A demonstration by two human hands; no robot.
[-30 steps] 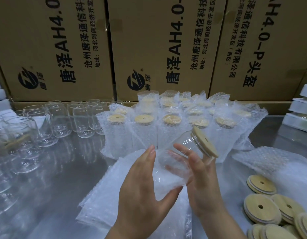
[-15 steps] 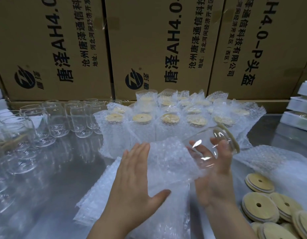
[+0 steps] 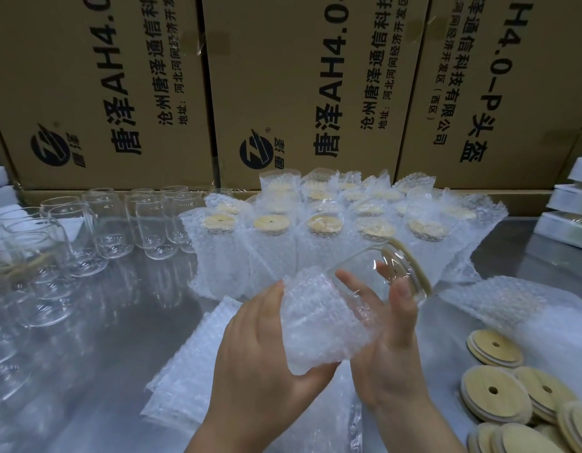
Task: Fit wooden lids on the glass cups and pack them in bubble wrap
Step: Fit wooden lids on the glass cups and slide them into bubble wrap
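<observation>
My right hand [image 3: 386,341] grips a glass cup [image 3: 368,268] with a wooden lid on it, tilted with the lid up and to the right. The cup's base sits inside the mouth of a bubble wrap bag [image 3: 319,325], which my left hand [image 3: 266,351] holds from the left with thumb under and fingers behind. Wrapped, lidded cups [image 3: 315,230] stand in rows behind. Bare glass cups [image 3: 87,230] stand at the left. Loose wooden lids [image 3: 498,384] lie at the lower right.
A stack of flat bubble wrap bags [image 3: 185,371] lies under my hands on the steel table [image 3: 96,322]. More bubble wrap [image 3: 498,305] lies right. Large cardboard boxes [image 3: 283,76] wall off the back. White foam blocks [image 3: 573,210] stand at the right edge.
The camera dipped slightly. My right hand has pushed the lidded cup down and left into the bag, while my left hand closed round the bag from an open palm.
</observation>
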